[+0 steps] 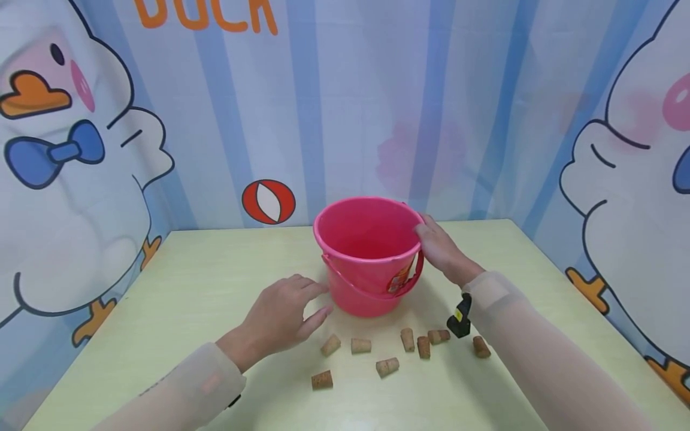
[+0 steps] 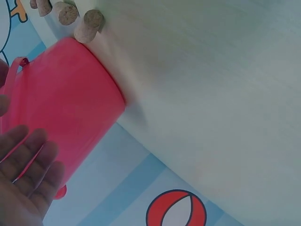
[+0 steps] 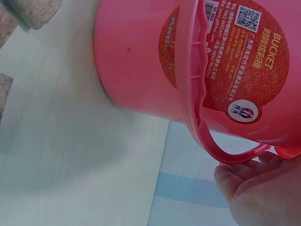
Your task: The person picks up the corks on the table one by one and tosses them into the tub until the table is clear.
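Note:
A pink plastic bucket (image 1: 372, 287) stands upright on the table, its handle (image 1: 372, 294) hanging down in front. My right hand (image 1: 444, 251) holds the bucket's rim at the right side, thumb at the edge; in the right wrist view, fingers (image 3: 230, 181) lie beside the handle's end. My left hand (image 1: 283, 314) is at the bucket's left side with loosely bent fingers and nothing held. The left wrist view shows its spread fingers (image 2: 35, 165) in front of the bucket wall (image 2: 70, 103); contact cannot be told. Several corks (image 1: 360, 345) lie scattered in front of the bucket.
One cork (image 1: 481, 347) lies apart at the right, close to my right sleeve. Another cork (image 1: 321, 380) is nearest the front. The pale table (image 1: 226, 257) ends at a curtain (image 1: 350, 108) printed with ducks, which surrounds it at the back and sides.

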`<act>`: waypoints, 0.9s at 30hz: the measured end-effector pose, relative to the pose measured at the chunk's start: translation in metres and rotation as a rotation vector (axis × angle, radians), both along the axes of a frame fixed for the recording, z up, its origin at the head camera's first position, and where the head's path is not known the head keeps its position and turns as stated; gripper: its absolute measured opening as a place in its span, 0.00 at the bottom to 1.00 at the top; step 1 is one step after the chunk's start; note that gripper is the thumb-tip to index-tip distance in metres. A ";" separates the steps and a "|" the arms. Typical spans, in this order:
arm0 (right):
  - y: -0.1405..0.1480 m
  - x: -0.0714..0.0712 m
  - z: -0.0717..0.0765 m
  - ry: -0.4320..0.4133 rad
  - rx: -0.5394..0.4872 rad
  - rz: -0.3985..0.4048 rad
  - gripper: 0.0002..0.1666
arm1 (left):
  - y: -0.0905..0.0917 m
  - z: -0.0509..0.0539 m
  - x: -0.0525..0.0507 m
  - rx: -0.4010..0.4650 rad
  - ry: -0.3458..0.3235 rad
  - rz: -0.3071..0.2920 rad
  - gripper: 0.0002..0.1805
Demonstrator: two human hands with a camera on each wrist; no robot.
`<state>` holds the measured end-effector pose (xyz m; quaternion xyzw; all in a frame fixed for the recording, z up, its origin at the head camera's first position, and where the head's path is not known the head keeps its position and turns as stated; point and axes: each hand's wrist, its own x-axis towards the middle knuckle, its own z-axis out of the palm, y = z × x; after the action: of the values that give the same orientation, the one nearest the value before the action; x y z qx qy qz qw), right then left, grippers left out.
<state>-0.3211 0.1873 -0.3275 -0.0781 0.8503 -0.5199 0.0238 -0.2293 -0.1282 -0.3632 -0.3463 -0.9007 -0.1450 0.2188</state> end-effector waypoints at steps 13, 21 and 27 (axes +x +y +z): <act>0.000 -0.001 0.001 0.000 -0.014 0.001 0.35 | 0.006 -0.013 0.002 -0.076 -0.156 0.044 0.18; 0.001 -0.001 0.002 -0.006 -0.012 -0.005 0.35 | 0.012 -0.017 0.000 -0.137 -0.255 0.068 0.20; 0.000 -0.001 0.002 -0.006 -0.015 -0.008 0.35 | 0.015 -0.021 0.001 -0.174 -0.336 0.100 0.20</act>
<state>-0.3219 0.1876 -0.3259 -0.0734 0.8465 -0.5268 0.0238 -0.2287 -0.1128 -0.3844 -0.2896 -0.9498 -0.1113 0.0414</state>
